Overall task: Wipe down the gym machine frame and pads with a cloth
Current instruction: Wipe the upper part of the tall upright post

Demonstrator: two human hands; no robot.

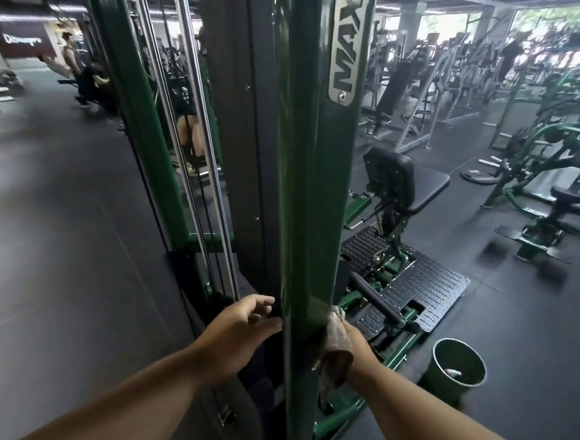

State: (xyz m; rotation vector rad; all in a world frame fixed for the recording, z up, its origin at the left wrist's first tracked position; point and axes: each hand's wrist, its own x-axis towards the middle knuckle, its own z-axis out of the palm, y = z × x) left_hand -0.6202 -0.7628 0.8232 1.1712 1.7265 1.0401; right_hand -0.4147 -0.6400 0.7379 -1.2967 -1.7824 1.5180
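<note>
One green upright post (314, 173) of the machine frame fills the middle of the view, its long axis running vertically from top edge to bottom edge, with a metal nameplate (345, 45) fixed lengthwise near its top. Two hands flank it low down. The left hand (240, 326) reaches to the post's left edge, fingers (262, 302) loosely curled and slightly spread, holding nothing. The right hand (352, 344) grips one brownish cloth (336, 346) bunched against the post's right edge; its fingers are hidden behind cloth and post, so their set cannot be told. One green bucket (457, 365) stands on the dark floor (56, 255) just right of the right forearm, with a small pale object inside. One black seat pad (404, 183) sits behind the post, above two ribbed black footplates (427, 291).
</note>
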